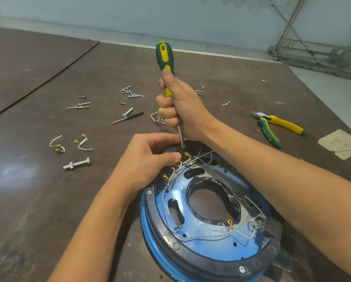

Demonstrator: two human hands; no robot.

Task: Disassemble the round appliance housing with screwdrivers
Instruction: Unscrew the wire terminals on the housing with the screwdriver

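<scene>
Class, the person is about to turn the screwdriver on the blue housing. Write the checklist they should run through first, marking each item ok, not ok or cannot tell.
1. Right hand grips the screwdriver by its handle: ok.
2. Tip seated in a screw head: cannot tell; it ends in a dark spot at the far rim of the housing.
3. Left hand clear of the shaft: not ok; its fingers lie right beside it.
4. Wires clear of the tip: not ok; they bunch next to it.
5. Loose screws kept off the housing: ok; they lie on the table.
6. Pliers at hand: ok; on the table to the right.
</scene>
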